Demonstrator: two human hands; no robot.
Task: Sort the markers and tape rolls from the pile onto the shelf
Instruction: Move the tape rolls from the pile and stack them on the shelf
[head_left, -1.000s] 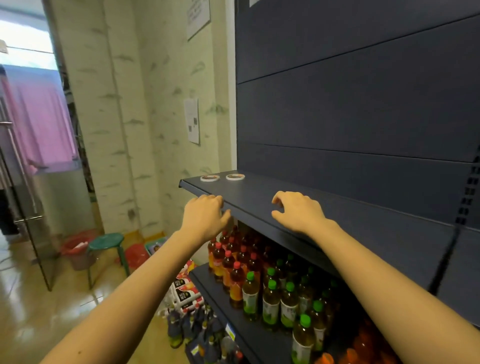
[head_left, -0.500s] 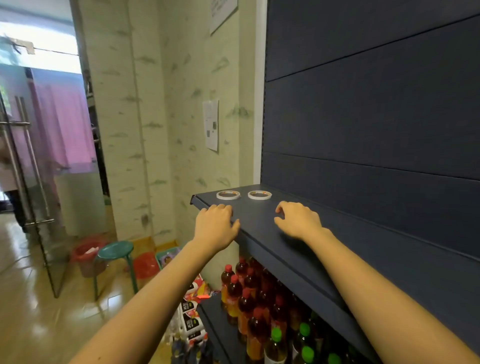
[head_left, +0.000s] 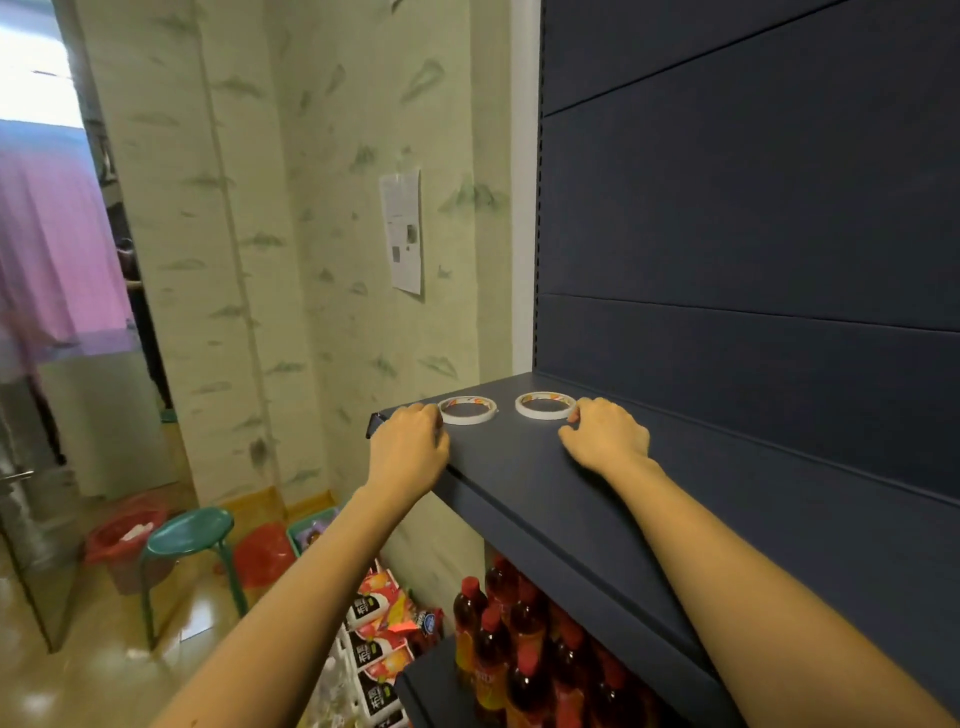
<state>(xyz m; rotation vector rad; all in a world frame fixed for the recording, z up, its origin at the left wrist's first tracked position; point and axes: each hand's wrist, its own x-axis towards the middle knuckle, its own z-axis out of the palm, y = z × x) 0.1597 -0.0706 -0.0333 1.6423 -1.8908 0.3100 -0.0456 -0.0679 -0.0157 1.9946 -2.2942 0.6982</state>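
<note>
Two white tape rolls lie flat, side by side, at the far left end of the dark blue shelf (head_left: 519, 473). My left hand (head_left: 410, 449) rests palm down at the shelf's front corner, its fingers curled, with the fingertips against the left side of the left tape roll (head_left: 466, 410). My right hand (head_left: 605, 434) lies palm down on the shelf with bent fingers, its fingertips touching the right side of the right tape roll (head_left: 546, 405). Neither roll is lifted. No markers are in view.
The shelf's dark back panel (head_left: 753, 234) rises behind the rolls. Red-capped drink bottles (head_left: 498, 644) fill the shelf below. On the floor to the left are snack packs (head_left: 376, 629), a green stool (head_left: 189, 530) and red bins (head_left: 124, 538). A papered wall stands left of the shelf.
Both hands have slid along the shelf toward its far left end and now touch the two tape rolls. The view has swung up and left with them.
</note>
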